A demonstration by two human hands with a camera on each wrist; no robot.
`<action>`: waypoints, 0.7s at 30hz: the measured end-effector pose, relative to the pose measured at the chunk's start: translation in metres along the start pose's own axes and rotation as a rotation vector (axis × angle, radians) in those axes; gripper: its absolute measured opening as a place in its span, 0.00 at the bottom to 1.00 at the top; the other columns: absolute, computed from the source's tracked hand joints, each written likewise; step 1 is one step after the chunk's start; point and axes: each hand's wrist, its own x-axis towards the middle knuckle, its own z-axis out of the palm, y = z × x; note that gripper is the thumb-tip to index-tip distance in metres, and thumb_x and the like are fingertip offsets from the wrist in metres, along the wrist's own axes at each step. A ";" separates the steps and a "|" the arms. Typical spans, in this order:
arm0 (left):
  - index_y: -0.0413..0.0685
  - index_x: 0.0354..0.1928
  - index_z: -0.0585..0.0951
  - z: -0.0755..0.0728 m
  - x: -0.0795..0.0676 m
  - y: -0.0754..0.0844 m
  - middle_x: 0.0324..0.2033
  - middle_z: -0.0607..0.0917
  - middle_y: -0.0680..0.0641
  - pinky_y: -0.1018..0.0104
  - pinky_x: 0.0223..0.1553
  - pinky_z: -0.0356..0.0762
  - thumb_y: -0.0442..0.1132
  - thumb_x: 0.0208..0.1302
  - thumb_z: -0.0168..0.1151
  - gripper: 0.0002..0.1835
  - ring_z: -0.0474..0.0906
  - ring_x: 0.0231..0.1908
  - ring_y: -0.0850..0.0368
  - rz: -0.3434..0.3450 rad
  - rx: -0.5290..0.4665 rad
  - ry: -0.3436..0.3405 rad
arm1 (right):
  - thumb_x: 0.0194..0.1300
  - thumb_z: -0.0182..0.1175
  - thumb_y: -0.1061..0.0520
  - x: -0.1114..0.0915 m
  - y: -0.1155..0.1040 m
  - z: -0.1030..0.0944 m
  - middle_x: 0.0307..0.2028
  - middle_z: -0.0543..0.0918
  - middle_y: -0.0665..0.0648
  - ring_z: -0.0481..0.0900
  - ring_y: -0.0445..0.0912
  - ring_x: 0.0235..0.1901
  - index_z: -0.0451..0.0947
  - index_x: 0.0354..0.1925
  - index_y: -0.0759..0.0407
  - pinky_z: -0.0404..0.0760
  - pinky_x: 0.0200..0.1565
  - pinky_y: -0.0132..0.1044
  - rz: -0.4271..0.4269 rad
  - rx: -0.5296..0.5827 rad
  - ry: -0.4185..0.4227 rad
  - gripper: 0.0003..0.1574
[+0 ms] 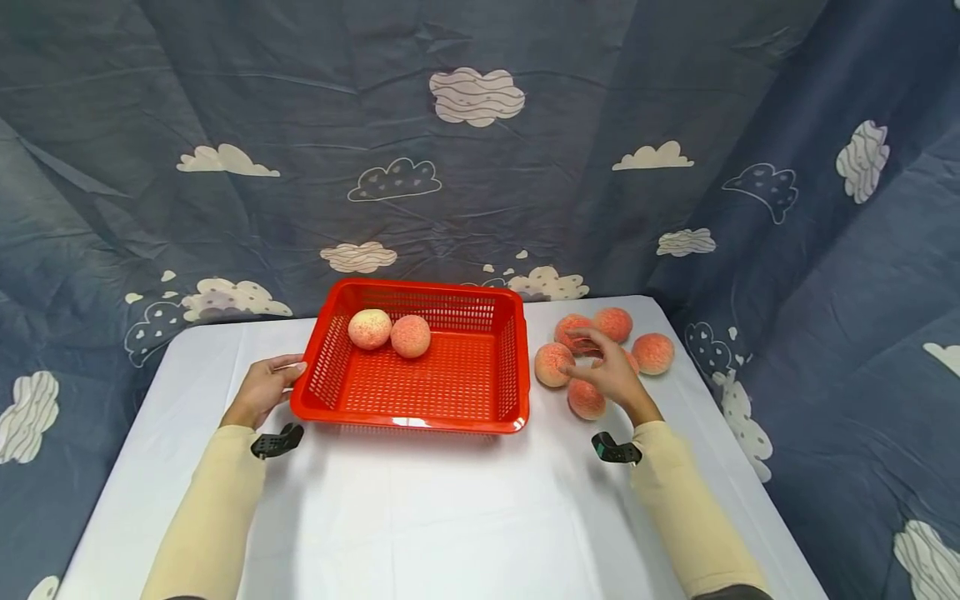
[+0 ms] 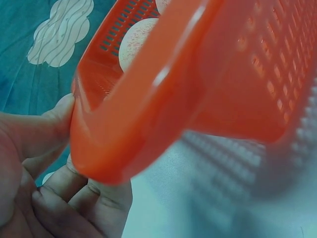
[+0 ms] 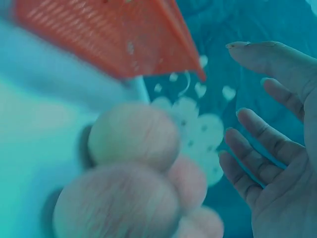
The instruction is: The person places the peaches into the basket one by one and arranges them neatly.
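A red plastic basket (image 1: 408,422) with lattice walls stands on the table; a pale yellowish peach (image 1: 370,329) and a pinker peach (image 1: 411,336) lie inside it. My left hand (image 1: 262,387) grips the basket's left rim; in the left wrist view the thumb (image 2: 63,110) is at the rim and curled fingers are under it. Over a cluster of several peaches, one being the peach (image 1: 552,364) nearest the basket, hovers my right hand (image 1: 611,375). Its thumb and fingers are spread apart with nothing held, as the right wrist view confirms. It partly hides some peaches.
A white cloth covers the table (image 1: 442,517). Behind and to the right hangs a dark blue curtain (image 1: 525,192) with cloud prints, close to the table's edges. The loose peaches, such as the rightmost peach (image 1: 653,353), sit near the table's far right corner.
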 end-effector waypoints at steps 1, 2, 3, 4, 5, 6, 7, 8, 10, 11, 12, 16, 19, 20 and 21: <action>0.32 0.69 0.62 0.000 0.000 0.000 0.60 0.73 0.33 0.71 0.40 0.80 0.39 0.74 0.50 0.27 0.78 0.36 0.69 -0.001 -0.001 -0.002 | 0.56 0.69 0.64 -0.003 0.005 -0.002 0.58 0.73 0.70 0.69 0.65 0.57 0.68 0.62 0.65 0.65 0.58 0.63 0.005 -0.016 0.004 0.37; 0.32 0.69 0.62 0.000 -0.001 0.001 0.60 0.73 0.33 0.71 0.40 0.80 0.39 0.74 0.50 0.27 0.78 0.36 0.69 -0.002 -0.003 -0.004 | 0.56 0.69 0.64 -0.006 0.010 -0.004 0.58 0.74 0.70 0.69 0.65 0.57 0.69 0.62 0.66 0.65 0.58 0.62 0.006 -0.030 0.011 0.36; 0.32 0.69 0.62 0.000 -0.001 0.001 0.60 0.73 0.33 0.71 0.40 0.80 0.39 0.74 0.50 0.27 0.78 0.36 0.69 -0.003 -0.004 -0.005 | 0.56 0.69 0.65 -0.009 0.015 -0.005 0.58 0.74 0.69 0.69 0.64 0.58 0.69 0.61 0.66 0.64 0.59 0.62 -0.004 -0.034 0.013 0.35; 0.32 0.69 0.62 0.000 -0.001 0.001 0.59 0.73 0.33 0.71 0.40 0.80 0.40 0.74 0.50 0.27 0.78 0.36 0.69 -0.004 -0.006 -0.008 | 0.55 0.69 0.65 -0.012 0.019 -0.006 0.57 0.74 0.69 0.68 0.63 0.58 0.70 0.60 0.67 0.64 0.59 0.61 -0.015 -0.039 0.019 0.35; 0.32 0.69 0.62 0.000 -0.001 0.001 0.60 0.73 0.33 0.71 0.40 0.80 0.40 0.74 0.50 0.28 0.78 0.36 0.69 -0.005 -0.007 -0.010 | 0.55 0.69 0.66 -0.015 0.024 -0.007 0.57 0.74 0.69 0.68 0.63 0.58 0.71 0.60 0.67 0.64 0.60 0.61 -0.032 -0.038 0.020 0.34; 0.32 0.69 0.62 0.001 -0.001 0.001 0.60 0.73 0.33 0.71 0.40 0.80 0.40 0.74 0.50 0.28 0.78 0.36 0.69 -0.006 -0.008 -0.011 | 0.54 0.69 0.67 -0.017 0.028 -0.008 0.57 0.74 0.69 0.68 0.63 0.58 0.71 0.59 0.68 0.64 0.60 0.60 -0.047 -0.033 0.023 0.33; 0.32 0.69 0.61 0.001 -0.001 0.001 0.60 0.72 0.33 0.71 0.40 0.80 0.40 0.74 0.50 0.28 0.78 0.36 0.69 -0.007 -0.010 -0.011 | 0.54 0.69 0.68 -0.020 0.032 -0.008 0.57 0.73 0.68 0.67 0.63 0.58 0.72 0.59 0.69 0.64 0.61 0.60 -0.053 -0.030 0.021 0.33; 0.33 0.69 0.61 0.001 -0.001 0.001 0.60 0.72 0.32 0.71 0.40 0.80 0.40 0.74 0.50 0.28 0.78 0.36 0.69 -0.008 -0.009 -0.011 | 0.55 0.68 0.68 -0.022 0.036 -0.008 0.58 0.73 0.68 0.67 0.62 0.58 0.72 0.58 0.69 0.63 0.61 0.60 -0.054 -0.026 0.019 0.32; 0.33 0.70 0.61 0.002 -0.001 0.002 0.61 0.71 0.32 0.71 0.40 0.80 0.40 0.74 0.50 0.28 0.78 0.37 0.69 -0.013 -0.006 -0.007 | 0.55 0.68 0.69 -0.027 0.044 -0.006 0.58 0.72 0.69 0.67 0.63 0.59 0.71 0.58 0.70 0.63 0.63 0.59 -0.037 -0.014 0.010 0.32; 0.33 0.70 0.61 0.002 -0.001 0.002 0.62 0.70 0.32 0.71 0.40 0.80 0.40 0.74 0.50 0.28 0.77 0.37 0.69 -0.015 -0.005 -0.005 | 0.55 0.67 0.70 -0.029 0.047 -0.005 0.58 0.72 0.69 0.66 0.63 0.61 0.71 0.58 0.70 0.62 0.63 0.58 -0.028 -0.012 0.006 0.32; 0.33 0.70 0.61 0.002 -0.002 0.002 0.62 0.70 0.32 0.72 0.40 0.80 0.40 0.74 0.50 0.28 0.77 0.37 0.69 -0.018 -0.003 -0.002 | 0.54 0.67 0.71 -0.030 0.050 -0.004 0.58 0.72 0.69 0.65 0.63 0.62 0.72 0.58 0.70 0.62 0.64 0.57 -0.015 -0.025 0.006 0.32; 0.33 0.70 0.61 0.002 -0.002 0.002 0.61 0.72 0.33 0.72 0.40 0.80 0.40 0.74 0.50 0.28 0.77 0.36 0.70 -0.019 -0.006 0.001 | 0.50 0.68 0.72 -0.035 0.062 0.001 0.58 0.73 0.68 0.63 0.62 0.65 0.74 0.56 0.70 0.59 0.66 0.56 -0.002 -0.107 0.027 0.32; 0.33 0.69 0.62 0.002 -0.002 0.002 0.59 0.74 0.35 0.72 0.40 0.80 0.39 0.74 0.50 0.28 0.77 0.36 0.70 -0.017 -0.009 0.000 | 0.49 0.71 0.68 -0.039 0.068 0.004 0.57 0.72 0.68 0.64 0.62 0.63 0.75 0.55 0.69 0.59 0.65 0.58 -0.009 -0.185 0.058 0.33; 0.33 0.69 0.62 0.002 -0.002 0.002 0.58 0.75 0.36 0.72 0.40 0.80 0.39 0.74 0.50 0.28 0.77 0.36 0.70 -0.017 -0.010 0.000 | 0.49 0.71 0.67 -0.042 0.070 0.004 0.57 0.71 0.68 0.64 0.62 0.62 0.75 0.56 0.69 0.59 0.64 0.59 -0.004 -0.201 0.067 0.34; 0.33 0.69 0.62 0.003 -0.002 0.002 0.58 0.75 0.36 0.72 0.40 0.80 0.39 0.74 0.50 0.28 0.77 0.36 0.70 -0.018 -0.011 -0.001 | 0.48 0.72 0.66 -0.044 0.071 0.005 0.57 0.71 0.68 0.63 0.63 0.62 0.75 0.56 0.69 0.58 0.64 0.60 -0.002 -0.216 0.075 0.34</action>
